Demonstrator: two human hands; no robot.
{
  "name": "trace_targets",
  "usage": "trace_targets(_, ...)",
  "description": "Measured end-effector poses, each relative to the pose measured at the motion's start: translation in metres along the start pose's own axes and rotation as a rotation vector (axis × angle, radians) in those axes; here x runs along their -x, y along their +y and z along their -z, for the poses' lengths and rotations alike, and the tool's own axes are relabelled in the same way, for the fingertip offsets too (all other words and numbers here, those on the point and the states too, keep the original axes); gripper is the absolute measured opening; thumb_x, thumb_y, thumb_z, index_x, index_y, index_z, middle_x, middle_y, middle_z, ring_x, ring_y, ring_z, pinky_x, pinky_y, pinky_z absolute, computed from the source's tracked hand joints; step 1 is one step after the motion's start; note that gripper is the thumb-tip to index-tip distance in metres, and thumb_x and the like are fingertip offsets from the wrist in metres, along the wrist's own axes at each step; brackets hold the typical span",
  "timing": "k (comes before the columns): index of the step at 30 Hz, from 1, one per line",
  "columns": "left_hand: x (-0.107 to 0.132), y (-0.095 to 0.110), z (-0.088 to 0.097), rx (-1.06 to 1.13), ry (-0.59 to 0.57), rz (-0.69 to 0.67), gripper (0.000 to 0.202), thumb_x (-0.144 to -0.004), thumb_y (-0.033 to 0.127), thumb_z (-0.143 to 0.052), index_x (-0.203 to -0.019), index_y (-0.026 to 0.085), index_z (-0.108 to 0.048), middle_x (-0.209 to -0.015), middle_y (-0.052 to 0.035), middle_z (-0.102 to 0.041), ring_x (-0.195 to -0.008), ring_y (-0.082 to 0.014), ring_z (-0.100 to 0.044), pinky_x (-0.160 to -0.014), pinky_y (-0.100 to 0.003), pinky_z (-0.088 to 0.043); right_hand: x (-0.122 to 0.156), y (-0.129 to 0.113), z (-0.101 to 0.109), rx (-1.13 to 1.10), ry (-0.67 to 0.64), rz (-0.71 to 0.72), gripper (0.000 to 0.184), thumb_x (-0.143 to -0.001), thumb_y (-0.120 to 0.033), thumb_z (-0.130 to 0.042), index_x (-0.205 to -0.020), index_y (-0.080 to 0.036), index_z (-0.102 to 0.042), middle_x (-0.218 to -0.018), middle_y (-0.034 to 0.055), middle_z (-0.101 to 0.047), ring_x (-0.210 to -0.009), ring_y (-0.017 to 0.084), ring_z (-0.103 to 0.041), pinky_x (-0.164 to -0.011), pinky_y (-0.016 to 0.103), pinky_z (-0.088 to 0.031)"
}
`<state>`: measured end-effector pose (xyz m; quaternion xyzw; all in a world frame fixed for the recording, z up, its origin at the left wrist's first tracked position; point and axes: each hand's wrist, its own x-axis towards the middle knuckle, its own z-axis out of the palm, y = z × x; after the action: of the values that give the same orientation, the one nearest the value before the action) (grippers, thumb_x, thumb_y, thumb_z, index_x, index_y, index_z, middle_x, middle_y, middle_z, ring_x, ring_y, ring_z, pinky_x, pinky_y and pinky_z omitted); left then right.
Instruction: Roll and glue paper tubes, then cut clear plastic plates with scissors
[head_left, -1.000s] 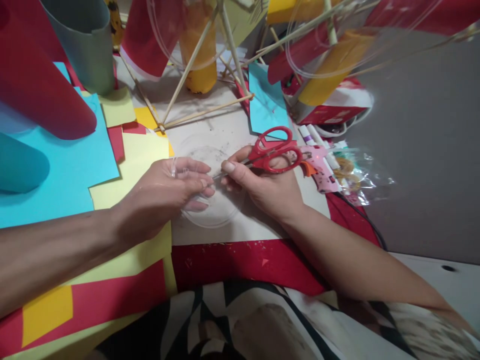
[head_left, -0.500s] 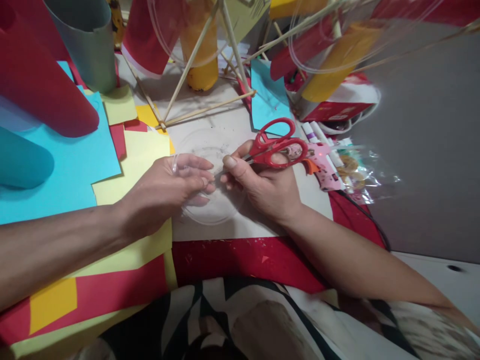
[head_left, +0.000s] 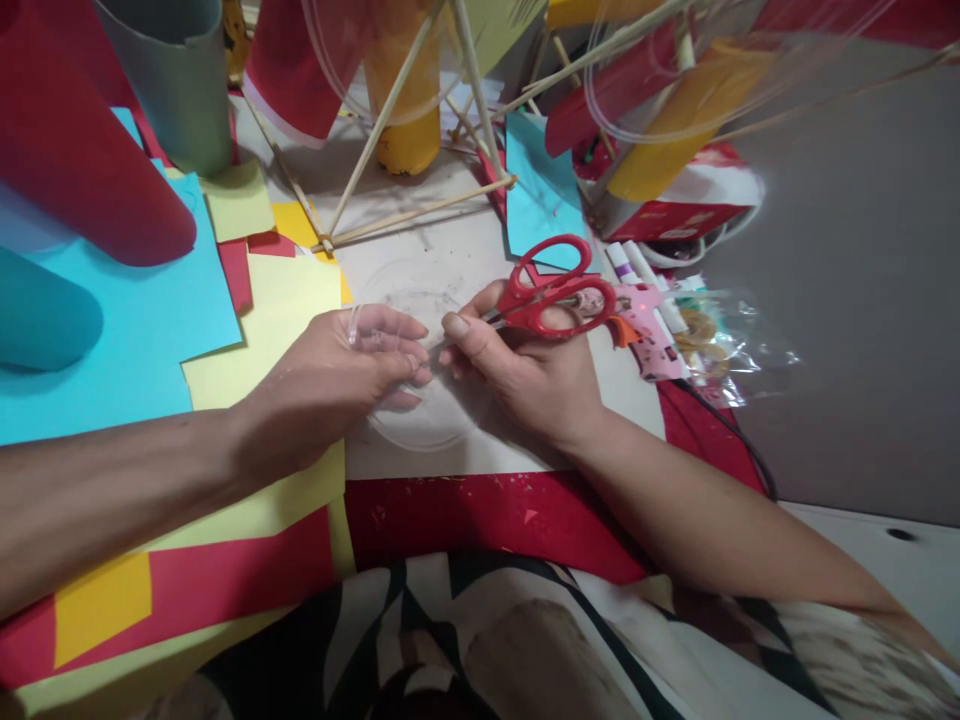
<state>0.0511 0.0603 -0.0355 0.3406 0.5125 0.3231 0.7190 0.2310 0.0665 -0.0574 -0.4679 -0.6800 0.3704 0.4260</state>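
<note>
Here we are, looking down on two bare hands working close together over the pale worktop [head_left: 435, 245]. Our left hand [head_left: 322, 370] has its grip clamped on a clear plastic disc [head_left: 431, 422], thumb in front, fingers showing through from behind. Now across to our right hand [head_left: 536, 385]: that grip is closed too, thumb and fingers pinching the red-handled scissors [head_left: 519, 300] down by the blades, the loops lying up over the back of the fingers. The blade tips point at the left thumb near the middle of the disc; whether they touch it, we cannot tell.

Just beyond the right hand sits a pink glue gun [head_left: 651, 335] with an orange trigger, and beside it a clear bag [head_left: 739, 365] and white tubes [head_left: 622, 262]. Straight ahead of us stands a frame of wooden sticks [head_left: 420, 212], a blue sheet [head_left: 540, 190] by its right corner. Over on our left, yellow paper [head_left: 289, 295] lies under the forearm, and a big red tube [head_left: 112, 170] leans above more blue paper [head_left: 202, 315].
</note>
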Motion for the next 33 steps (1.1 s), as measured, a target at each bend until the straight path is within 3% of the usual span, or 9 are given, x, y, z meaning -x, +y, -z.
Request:
trace_targets(4,0.0013,0.0003,-0.0014,-0.002,0.023,0.001,0.013,-0.079,0.008,-0.073,-0.089,0.015,-0.069,-0.079,-0.0059,-0.073,-0.077,-0.0183,-0.072,-0.072,-0.03,-0.06,0.0019,-0.0002,0.001,0.081,-0.006,0.072,0.029,-0.094,-0.045,-0.068,-0.076,-0.023,-0.062,-0.066,-0.0024,-0.066,-0.062,0.013,-0.063,-0.063,0.029,-0.053)
trace_targets(12,-0.002,-0.003,-0.0016,-0.009,0.042,-0.011,0.012,-0.079,0.004,-0.071,-0.085,0.015,-0.07,-0.077,-0.0053,-0.072,-0.073,-0.0178,-0.072,-0.069,-0.03,-0.059,0.0024,-0.0004,0.005,0.204,-0.076,0.193,0.016,-0.094,-0.022,-0.063,-0.079,-0.023,-0.061,-0.072,-0.0025,-0.066,-0.067,0.012,-0.063,-0.066,0.027,-0.053)
trace_targets(28,-0.0014,-0.0036,-0.0005,-0.08,0.053,-0.042,0.009,-0.079,0.007,-0.071,-0.082,0.016,-0.073,-0.081,-0.0051,-0.074,-0.069,-0.0161,-0.069,-0.068,-0.028,-0.056,0.0058,-0.0074,0.0057,0.348,-0.183,0.248,0.02,-0.094,-0.031,-0.062,-0.076,-0.023,-0.062,-0.071,0.0017,-0.066,-0.066,0.016,-0.063,-0.063,0.03,-0.051)
trace_targets(33,-0.0018,-0.0045,-0.0009,-0.054,0.032,-0.031,0.01,-0.078,0.006,-0.072,-0.08,0.016,-0.072,-0.075,-0.0056,-0.073,-0.071,-0.0182,-0.071,-0.068,-0.029,-0.057,0.0013,-0.0075,0.0029,0.189,-0.099,0.089,0.025,-0.095,-0.038,-0.066,-0.076,-0.022,-0.06,-0.066,-0.0009,-0.066,-0.062,0.013,-0.062,-0.063,0.029,-0.052)
